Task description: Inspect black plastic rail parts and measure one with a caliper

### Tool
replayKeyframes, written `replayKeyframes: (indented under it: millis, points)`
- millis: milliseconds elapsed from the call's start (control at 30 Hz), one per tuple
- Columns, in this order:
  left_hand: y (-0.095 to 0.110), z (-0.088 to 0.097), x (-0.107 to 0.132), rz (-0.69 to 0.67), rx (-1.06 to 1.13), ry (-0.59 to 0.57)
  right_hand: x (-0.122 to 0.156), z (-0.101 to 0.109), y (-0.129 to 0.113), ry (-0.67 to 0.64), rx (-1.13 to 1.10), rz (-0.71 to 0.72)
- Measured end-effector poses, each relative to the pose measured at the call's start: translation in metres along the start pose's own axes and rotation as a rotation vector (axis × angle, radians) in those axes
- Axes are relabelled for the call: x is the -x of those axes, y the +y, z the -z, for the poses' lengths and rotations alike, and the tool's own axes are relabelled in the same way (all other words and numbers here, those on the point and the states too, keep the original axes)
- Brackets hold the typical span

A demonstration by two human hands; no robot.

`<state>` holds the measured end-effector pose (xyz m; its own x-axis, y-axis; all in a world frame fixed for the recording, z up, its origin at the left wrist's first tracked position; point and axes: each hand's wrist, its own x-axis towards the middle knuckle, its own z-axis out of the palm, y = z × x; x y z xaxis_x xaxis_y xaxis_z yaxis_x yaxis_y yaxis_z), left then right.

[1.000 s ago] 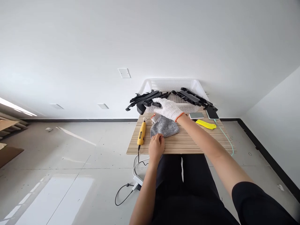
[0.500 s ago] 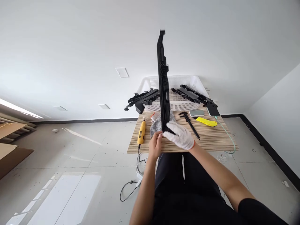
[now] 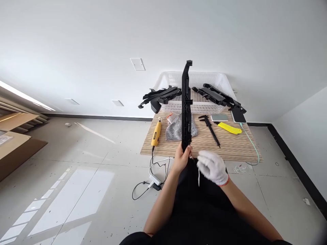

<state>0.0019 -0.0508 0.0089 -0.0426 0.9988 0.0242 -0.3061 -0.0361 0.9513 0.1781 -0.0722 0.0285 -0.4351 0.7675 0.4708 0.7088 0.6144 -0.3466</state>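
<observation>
My bare left hand (image 3: 182,157) grips the lower end of a long black plastic trim piece (image 3: 186,105), which stands nearly upright above the table's front edge. To its right, my right hand (image 3: 211,166), in a white knitted glove with an orange cuff edge, is apart from the piece. Its fingers are curled loosely with a gap between thumb and fingers, and nothing shows in it. Behind the trim piece lies a grey cloth (image 3: 174,131). A yellow rotary tool (image 3: 156,133) lies left of the cloth, with its cord running off the front edge.
A white plastic basket (image 3: 201,108) at the back carries black plastic parts on its left (image 3: 160,98) and right (image 3: 217,97). Right on the striped table (image 3: 235,149) lie a black caliper (image 3: 209,131), a yellow utility knife (image 3: 229,128), a grey-green block (image 3: 219,117) and a cabled phone (image 3: 238,115).
My right hand has come off the trim piece and moved down and right. My left hand now holds the piece alone, lower in view. The camera view has shifted slightly.
</observation>
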Motion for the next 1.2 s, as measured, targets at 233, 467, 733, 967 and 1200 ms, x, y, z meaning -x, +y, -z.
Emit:
replayKeyframes:
  millis: [233,467,733,967,1200]
  points:
    - [-0.003,0.009,0.000,-0.039,-0.009,0.017,-0.086,0.039,0.060,-0.273,0.260,-0.680]
    - [-0.003,0.011,0.017,-0.009,-0.053,0.038,-0.127,0.033,0.082,-0.655,0.337,-0.782]
    - [-0.022,0.017,0.048,0.059,-0.067,0.078,-0.121,0.068,0.075,-0.584,0.301,-0.685]
    - [-0.044,0.028,0.072,0.122,-0.080,0.104,-0.103,0.142,0.041,-0.003,0.091,-0.581]
    - [-0.054,0.030,0.074,0.122,-0.164,0.076,-0.141,0.160,0.043,0.058,0.541,-0.354]
